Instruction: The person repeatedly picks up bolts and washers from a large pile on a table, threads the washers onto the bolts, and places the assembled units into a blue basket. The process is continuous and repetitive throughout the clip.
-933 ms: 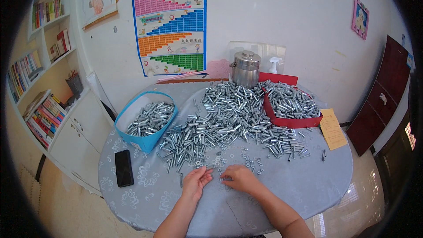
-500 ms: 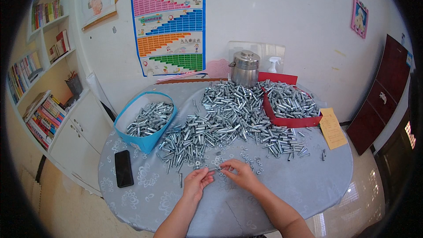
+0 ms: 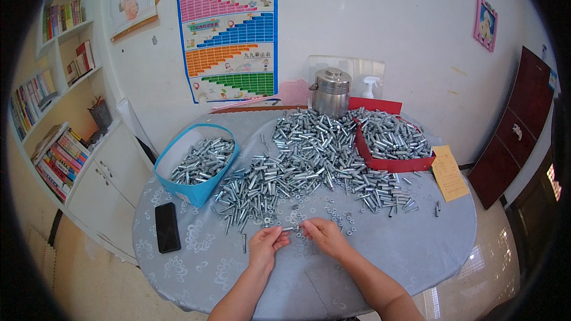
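Observation:
My left hand (image 3: 266, 246) is closed, pinching a short silver metal bolt (image 3: 288, 229) between thumb and fingertips, its free end toward the right. Just right of that end is my right hand (image 3: 324, 238), its thumb and fingers pressed together; whatever they hold is too small to make out. Beyond both hands, small washers and nuts (image 3: 331, 209) lie scattered on the grey tablecloth. A large heap of silver bolts (image 3: 297, 163) spreads behind them, and one single bolt (image 3: 244, 243) lies left of my left hand.
A blue-rimmed bin (image 3: 193, 193) with bolts stands at the left, a red box (image 3: 392, 165) full of them at the right. A black phone (image 3: 167, 228) lies near the left edge, a yellow paper (image 3: 449, 173) at the right edge. Behind the heap stands a steel pot (image 3: 331, 96).
My right hand has drawn back slightly to the right, so a small gap shows between its fingertips and the bolt. My left hand stays nearly in place with the bolt.

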The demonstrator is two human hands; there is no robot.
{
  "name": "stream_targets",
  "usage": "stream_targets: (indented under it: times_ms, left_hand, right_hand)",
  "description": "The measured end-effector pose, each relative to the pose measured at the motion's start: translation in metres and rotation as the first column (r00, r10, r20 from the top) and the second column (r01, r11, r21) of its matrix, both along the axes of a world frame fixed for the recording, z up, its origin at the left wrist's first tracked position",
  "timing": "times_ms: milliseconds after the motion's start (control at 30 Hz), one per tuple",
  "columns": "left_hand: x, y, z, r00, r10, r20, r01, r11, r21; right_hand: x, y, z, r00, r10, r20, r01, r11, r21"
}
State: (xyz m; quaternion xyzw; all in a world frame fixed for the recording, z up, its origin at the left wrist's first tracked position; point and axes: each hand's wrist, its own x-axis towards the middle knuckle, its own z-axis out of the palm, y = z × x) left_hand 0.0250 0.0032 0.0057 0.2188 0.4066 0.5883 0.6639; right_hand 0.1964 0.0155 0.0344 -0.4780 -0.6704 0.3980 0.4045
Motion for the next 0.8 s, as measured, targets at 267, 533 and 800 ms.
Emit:
stream_targets:
  times_ms: [267, 533, 800]
  left_hand:
    - [-0.001, 0.0, 0.005, 0.999, 0.03, -0.013, -0.03, 0.999, -0.018]
    - [-0.001, 0.001, 0.003, 0.999, 0.038, -0.003, -0.038, 0.999, 0.003]
    - [-0.009, 0.005, 0.001, 0.984, 0.176, 0.0, -0.176, 0.983, 0.048]
  right_hand:
    - [0.005, 0.007, -0.014, 0.989, 0.088, -0.12, -0.102, 0.987, -0.121]
    - [0.004, 0.006, -0.012, 0.989, 0.083, -0.125, -0.099, 0.986, -0.132]
    - [0.004, 0.006, -0.012, 0.985, 0.117, -0.127, -0.145, 0.96, -0.24]
